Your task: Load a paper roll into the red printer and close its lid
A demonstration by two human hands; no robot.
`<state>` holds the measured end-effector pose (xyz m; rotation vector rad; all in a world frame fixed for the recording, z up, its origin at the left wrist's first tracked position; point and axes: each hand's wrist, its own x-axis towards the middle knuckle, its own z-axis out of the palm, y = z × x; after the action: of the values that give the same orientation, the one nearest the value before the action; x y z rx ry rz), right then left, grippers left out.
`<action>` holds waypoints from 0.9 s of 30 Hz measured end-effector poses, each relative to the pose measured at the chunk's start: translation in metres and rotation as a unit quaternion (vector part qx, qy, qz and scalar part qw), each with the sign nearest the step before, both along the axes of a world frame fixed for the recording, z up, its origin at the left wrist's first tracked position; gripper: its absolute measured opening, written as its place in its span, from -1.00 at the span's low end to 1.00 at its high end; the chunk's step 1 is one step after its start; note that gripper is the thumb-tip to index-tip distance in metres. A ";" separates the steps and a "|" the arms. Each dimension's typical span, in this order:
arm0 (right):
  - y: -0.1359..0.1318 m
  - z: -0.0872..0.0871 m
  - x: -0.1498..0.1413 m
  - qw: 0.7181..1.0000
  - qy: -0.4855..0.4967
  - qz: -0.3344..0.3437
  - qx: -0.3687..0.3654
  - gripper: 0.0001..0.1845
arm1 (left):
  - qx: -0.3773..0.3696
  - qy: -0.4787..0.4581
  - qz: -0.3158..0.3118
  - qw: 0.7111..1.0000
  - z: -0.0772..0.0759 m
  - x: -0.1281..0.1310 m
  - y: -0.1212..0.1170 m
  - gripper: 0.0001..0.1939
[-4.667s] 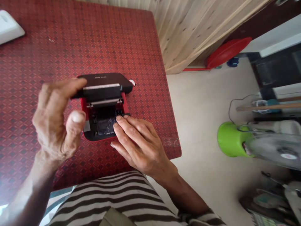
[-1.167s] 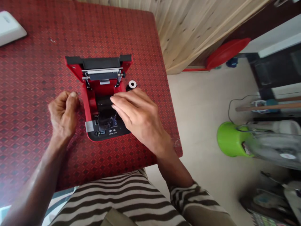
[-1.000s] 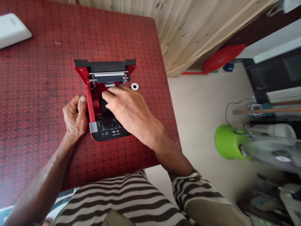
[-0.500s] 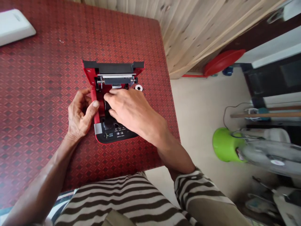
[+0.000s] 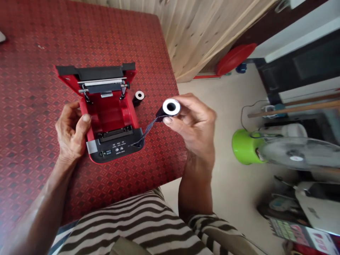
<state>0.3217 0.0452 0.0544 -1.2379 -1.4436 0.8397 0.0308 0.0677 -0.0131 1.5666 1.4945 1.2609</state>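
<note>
- Two rolls share the scene: the first roll (image 5: 166,106) is in the right grip (image 5: 200,118), pinched between thumb and fingers, right of the printer (image 5: 108,109) and above the desk (image 5: 32,88).
- From that roll a twisted dark strip (image 5: 148,131) runs down to the printer's front right corner, crossing the gap between them.
- The printer's bay is bare, its lid (image 5: 95,72) raised at the back.
- The left grip (image 5: 70,132) lies against the printer's left wall, thumb at the rim (whether it clamps the wall, I cannot tell).
- In the way on the right is the second roll (image 5: 137,101), on the desk just beside the printer.
- Far left, a white thing (image 5: 2,37) is mostly cut off; a small scrap (image 5: 40,46) lies near it.
- A wooden wall (image 5: 191,32) bounds the far side of the desk.
- Over the floor (image 5: 209,106), well apart: a red basin (image 5: 235,59), a wooden stick (image 5: 292,109), a green bucket (image 5: 240,147).
</note>
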 end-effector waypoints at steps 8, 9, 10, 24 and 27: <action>-0.005 -0.072 -0.008 0.989 0.017 0.054 -0.133 -0.68 | -0.007 0.016 -0.033 0.999 0.004 -0.002 -0.002 -0.29; -0.005 -0.074 -0.010 0.988 0.011 0.064 -0.139 -0.69 | -0.011 0.014 -0.032 0.999 0.004 -0.002 -0.002 -0.31; -0.005 -0.074 -0.013 0.987 0.003 0.071 -0.144 -0.69 | -0.012 0.012 -0.031 0.999 0.004 -0.002 -0.002 -0.32; 0.042 -0.068 0.014 0.988 -0.116 0.020 -0.103 -0.68 | -0.004 0.007 -0.032 0.999 -0.001 -0.004 -0.002 -0.41; 0.070 -0.084 -0.005 0.989 -0.118 0.045 -0.071 -0.52 | -0.008 0.010 -0.037 0.999 0.002 -0.004 -0.002 -0.40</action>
<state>0.3171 0.1148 -0.0297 -1.4266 -1.6625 0.8931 0.0272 0.0659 -0.0115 1.6131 1.4418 1.1938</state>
